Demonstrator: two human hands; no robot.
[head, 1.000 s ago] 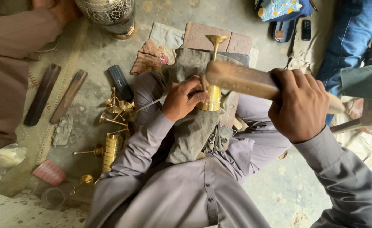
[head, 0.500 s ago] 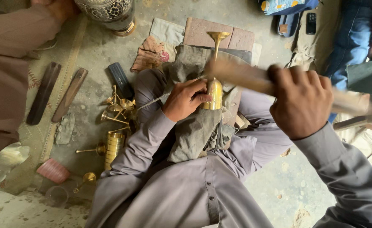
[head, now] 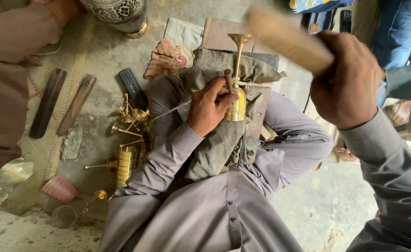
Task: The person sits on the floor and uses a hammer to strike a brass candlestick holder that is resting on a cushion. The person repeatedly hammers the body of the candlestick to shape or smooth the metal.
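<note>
The left hand (head: 208, 111) lies on a drab, creased cloth (head: 214, 144) draped over the lap; its grip is closed round a short dark punch (head: 227, 80), the tip hidden behind the fingers, while the fingertips press against a brass goblet (head: 237, 95); the goblet is polished and yellow, with a rounded barrel-like body, a thin stem and a flared trumpet end that reaches onto a flat reddish slab (head: 217, 32) on the floor; a pale cord wraps the stem where it meets the body. The right hand (head: 347, 81) is raised well above the goblet, its grip shut tight round a pale wooden mallet (head: 287, 39), a smooth rounded bar, blurred; the goblet lies between the knees, on the cloth. On the dusty concrete floor by the left knee sits a heap of brass parts (head: 128, 123): thin stems, small cups and a ribbed cylinder; farther left lie two flat dark wooden strips (head: 63, 105) and a black bar (head: 133, 88); a ribbed pink lid (head: 60, 188) rests near the lower left corner of the floor.
</note>
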